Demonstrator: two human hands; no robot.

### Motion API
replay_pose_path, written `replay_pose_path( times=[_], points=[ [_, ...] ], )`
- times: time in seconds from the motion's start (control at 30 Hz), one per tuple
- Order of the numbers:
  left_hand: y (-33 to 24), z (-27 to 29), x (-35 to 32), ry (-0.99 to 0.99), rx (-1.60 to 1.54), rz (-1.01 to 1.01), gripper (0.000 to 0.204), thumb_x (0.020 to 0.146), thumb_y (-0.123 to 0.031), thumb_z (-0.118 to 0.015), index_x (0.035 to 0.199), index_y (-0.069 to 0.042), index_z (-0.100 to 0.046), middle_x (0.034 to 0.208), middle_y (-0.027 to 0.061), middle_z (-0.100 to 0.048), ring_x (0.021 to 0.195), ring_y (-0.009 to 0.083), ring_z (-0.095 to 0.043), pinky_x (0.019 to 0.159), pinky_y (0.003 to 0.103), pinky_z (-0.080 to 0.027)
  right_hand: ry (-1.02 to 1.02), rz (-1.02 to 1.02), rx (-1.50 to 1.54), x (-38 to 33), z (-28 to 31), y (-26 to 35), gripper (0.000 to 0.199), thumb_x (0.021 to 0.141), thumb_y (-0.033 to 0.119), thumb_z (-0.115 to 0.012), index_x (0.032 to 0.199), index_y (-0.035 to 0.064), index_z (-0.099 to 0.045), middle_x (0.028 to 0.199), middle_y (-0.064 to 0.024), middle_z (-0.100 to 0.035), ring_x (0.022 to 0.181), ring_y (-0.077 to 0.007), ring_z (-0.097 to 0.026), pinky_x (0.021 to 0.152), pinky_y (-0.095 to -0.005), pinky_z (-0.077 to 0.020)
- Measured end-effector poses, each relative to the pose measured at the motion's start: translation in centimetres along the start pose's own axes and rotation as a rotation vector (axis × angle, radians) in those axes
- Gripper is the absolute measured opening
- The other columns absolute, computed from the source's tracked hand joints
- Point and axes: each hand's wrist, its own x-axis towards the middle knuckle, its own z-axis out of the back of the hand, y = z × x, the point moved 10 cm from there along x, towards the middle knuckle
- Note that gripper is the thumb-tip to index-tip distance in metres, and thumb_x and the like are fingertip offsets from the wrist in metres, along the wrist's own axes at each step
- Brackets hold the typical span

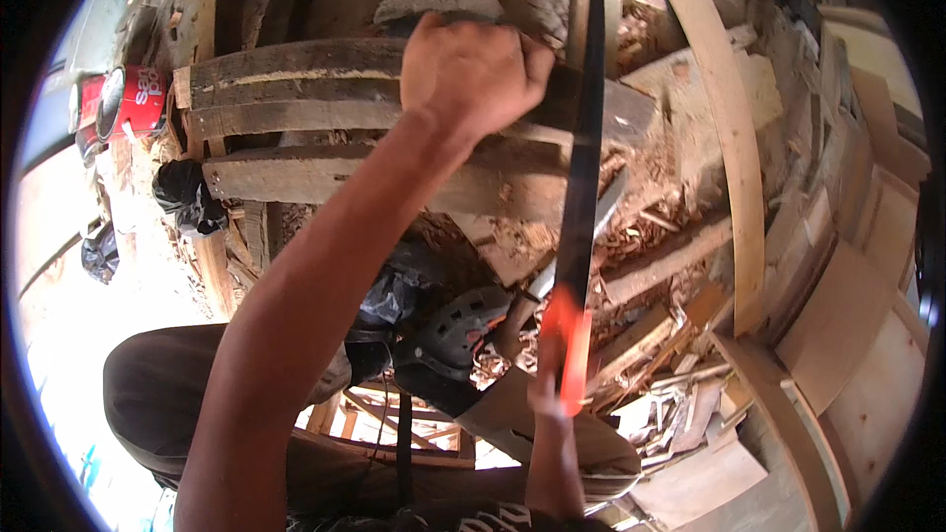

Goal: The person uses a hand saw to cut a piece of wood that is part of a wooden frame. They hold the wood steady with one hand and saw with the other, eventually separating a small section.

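My left hand (471, 74) is closed over a dark, weathered wooden board (305, 59), pressing it down with the knuckles up. In my right hand (548, 379) is a handsaw (583, 207) with an orange handle and a long dark blade. Motion blurs that hand and the handle. The blade, seen nearly edge on, points away from me and crosses the board to the right of my left hand. More planks (365, 177) lie roughly parallel on the near side of the board. Whether the teeth are in the wood cannot be made out.
Wood shavings and offcuts (680, 433) cover the ground at right. A pale curved strip of wood (724, 128) arches along the right. A red bucket (138, 103) stands at far left near a black plastic bag (187, 197). A dark clog (458, 330) shows below the planks.
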Motion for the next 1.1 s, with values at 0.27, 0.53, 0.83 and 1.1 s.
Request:
replay_pose_path(
  times=[0.27, 0.53, 0.83, 1.1],
  points=[
    [0.9, -0.7, 0.1, 0.035, 0.019, 0.043, 0.046, 0.095, -0.040, -0.050, 0.069, -0.010, -0.074, 0.066, 0.0151, -0.070, 0.061, 0.0285, -0.069, 0.084, 0.042, -0.052, 0.016, -0.013, -0.083, -1.1, -0.2, 1.5, 0.033, 0.091, 0.017, -0.063, 0.115, -0.0044, -0.068, 0.094, -0.0160, -0.074, 0.069, -0.0229, -0.071, 0.059, -0.0308, -0.0532],
    [-1.5, -0.2, 0.0, -0.127, -0.048, -0.117, 0.040, 0.094, -0.033, -0.052, 0.068, -0.011, -0.073, 0.065, 0.0141, -0.070, 0.062, 0.0284, -0.069, 0.079, 0.042, -0.051, -0.172, -0.041, 0.260, 14.1, -2.8, 4.8, 0.009, 0.076, -0.001, -0.062, 0.071, 0.0056, -0.058, 0.061, 0.0005, -0.048, 0.051, -0.0087, -0.047, 0.048, -0.0256, -0.0409],
    [-0.2, 0.1, -0.1, 0.019, 0.058, -0.013, 0.044, 0.094, -0.035, -0.049, 0.067, -0.010, -0.073, 0.067, 0.0154, -0.070, 0.063, 0.0300, -0.069, 0.077, 0.040, -0.051, -0.259, -0.028, 0.041, -4.9, 1.3, 0.5, 0.029, 0.095, 0.013, -0.062, 0.120, 0.0007, -0.071, 0.091, -0.0185, -0.075, 0.069, -0.0226, -0.073, 0.061, -0.0342, -0.0578],
    [0.9, -0.3, -0.1, 0.121, 0.030, 0.094, 0.055, 0.097, -0.042, -0.041, 0.081, -0.005, -0.077, 0.086, 0.0193, -0.075, 0.083, 0.0337, -0.074, 0.094, 0.044, -0.051, -0.022, -0.031, 0.279, 5.9, -3.0, 1.6, 0.004, 0.083, 0.004, -0.065, 0.080, 0.0044, -0.063, 0.069, -0.0010, -0.060, 0.053, -0.0103, -0.057, 0.048, -0.0274, -0.0473]
  ],
)
